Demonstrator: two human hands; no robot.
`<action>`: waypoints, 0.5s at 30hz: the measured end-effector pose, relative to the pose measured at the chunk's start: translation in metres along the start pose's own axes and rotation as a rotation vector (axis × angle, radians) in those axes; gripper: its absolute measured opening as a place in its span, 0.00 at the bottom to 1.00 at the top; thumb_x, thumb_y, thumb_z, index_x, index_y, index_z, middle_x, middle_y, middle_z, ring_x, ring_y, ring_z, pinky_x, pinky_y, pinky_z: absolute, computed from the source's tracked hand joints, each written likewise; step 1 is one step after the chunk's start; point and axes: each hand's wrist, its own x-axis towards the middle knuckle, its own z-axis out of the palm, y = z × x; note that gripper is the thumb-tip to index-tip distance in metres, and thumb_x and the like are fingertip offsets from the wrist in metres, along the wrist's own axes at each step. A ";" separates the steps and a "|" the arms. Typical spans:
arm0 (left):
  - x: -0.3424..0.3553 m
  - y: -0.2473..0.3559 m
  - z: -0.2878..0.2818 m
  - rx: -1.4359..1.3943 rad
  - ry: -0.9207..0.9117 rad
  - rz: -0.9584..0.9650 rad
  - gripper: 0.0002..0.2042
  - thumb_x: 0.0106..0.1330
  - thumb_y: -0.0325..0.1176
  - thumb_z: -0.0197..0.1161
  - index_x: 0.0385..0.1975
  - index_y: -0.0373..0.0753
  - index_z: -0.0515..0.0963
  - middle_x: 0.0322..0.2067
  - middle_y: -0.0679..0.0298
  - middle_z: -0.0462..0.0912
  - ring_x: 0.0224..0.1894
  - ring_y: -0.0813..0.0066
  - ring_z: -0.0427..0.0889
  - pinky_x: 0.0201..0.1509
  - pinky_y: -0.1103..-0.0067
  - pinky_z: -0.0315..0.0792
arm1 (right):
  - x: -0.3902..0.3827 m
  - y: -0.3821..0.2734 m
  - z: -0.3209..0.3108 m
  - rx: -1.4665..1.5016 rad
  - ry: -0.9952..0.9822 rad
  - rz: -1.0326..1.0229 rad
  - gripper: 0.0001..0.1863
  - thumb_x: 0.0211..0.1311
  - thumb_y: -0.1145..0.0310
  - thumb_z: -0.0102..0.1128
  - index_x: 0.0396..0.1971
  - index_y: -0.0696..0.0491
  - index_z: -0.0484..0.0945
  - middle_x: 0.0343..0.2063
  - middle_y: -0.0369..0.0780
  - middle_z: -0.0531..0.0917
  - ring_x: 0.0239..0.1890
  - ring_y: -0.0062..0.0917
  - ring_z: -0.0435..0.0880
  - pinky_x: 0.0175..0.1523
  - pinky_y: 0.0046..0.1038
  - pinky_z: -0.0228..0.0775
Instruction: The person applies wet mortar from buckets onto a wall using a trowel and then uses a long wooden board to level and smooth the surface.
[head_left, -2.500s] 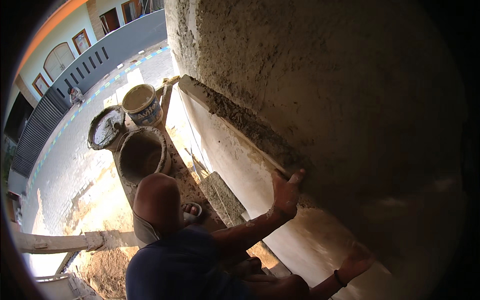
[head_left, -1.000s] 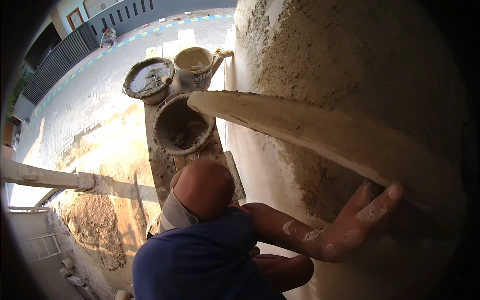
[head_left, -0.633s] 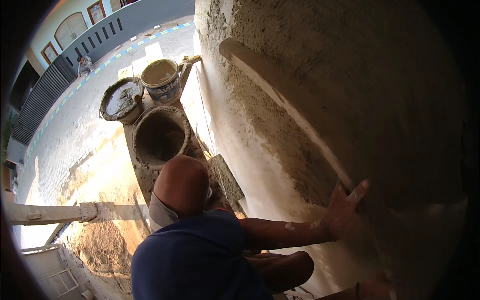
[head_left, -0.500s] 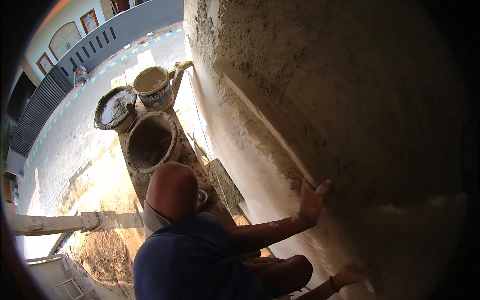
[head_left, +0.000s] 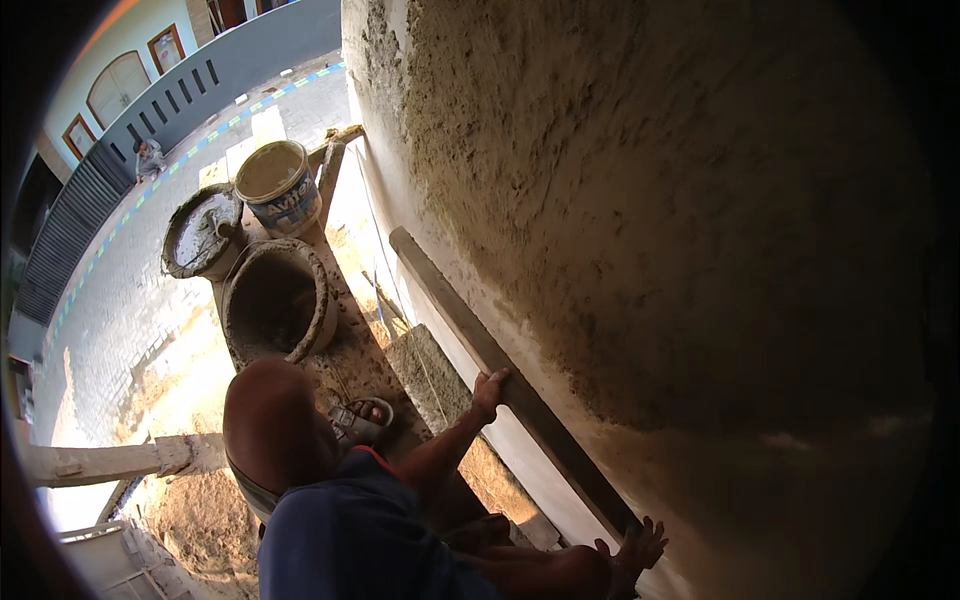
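A long straightedge bar (head_left: 548, 432) slants down to the right along the plastered wall (head_left: 640, 250). My left hand (head_left: 487, 394) is wrapped round its near edge at about mid-length. At the lower end, my right hand (head_left: 632, 556) rests against the bar, its fingers spread apart and its thumb off to the side. Rough, dark wet plaster covers the upper wall; a smoother, paler band lies below it. My bent knee (head_left: 268, 415) and sandalled foot (head_left: 368, 415) show beside the left arm.
On the scaffold plank (head_left: 352, 345) stand a mortar-crusted tub (head_left: 325, 290), a bucket of watery mix (head_left: 178, 255) and a printed pail (head_left: 290, 215). A wooden beam (head_left: 105, 460) crosses at left. Below lie a sand heap (head_left: 200, 520) and paving; a person (head_left: 150, 162) sits far off.
The bar has shifted down and left along the wall and turned its broad face into view. My left hand moved up-left with it; the right came left, with its fingers now spread.
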 end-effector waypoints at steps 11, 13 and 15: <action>0.114 -0.031 0.008 0.187 0.214 -0.128 0.34 0.60 0.53 0.55 0.52 0.27 0.59 0.44 0.46 0.73 0.43 0.56 0.76 0.43 0.64 0.75 | 0.069 0.043 0.142 -0.112 0.266 -0.140 0.30 0.31 0.75 0.65 0.42 0.53 0.65 0.44 0.47 0.68 0.50 0.42 0.65 0.47 0.43 0.55; 0.130 -0.036 0.020 0.176 0.179 -0.108 0.36 0.59 0.58 0.54 0.51 0.27 0.60 0.43 0.46 0.72 0.44 0.58 0.74 0.44 0.66 0.73 | 0.080 0.047 0.163 -0.079 0.257 -0.088 0.30 0.33 0.75 0.65 0.44 0.53 0.66 0.45 0.49 0.68 0.51 0.44 0.65 0.49 0.47 0.55; 0.158 -0.037 0.000 0.261 0.296 -0.079 0.35 0.59 0.58 0.54 0.47 0.26 0.63 0.41 0.47 0.73 0.42 0.59 0.74 0.44 0.67 0.71 | 0.100 0.031 0.177 -0.121 0.317 -0.064 0.30 0.35 0.77 0.62 0.45 0.53 0.66 0.42 0.48 0.68 0.49 0.42 0.64 0.48 0.45 0.55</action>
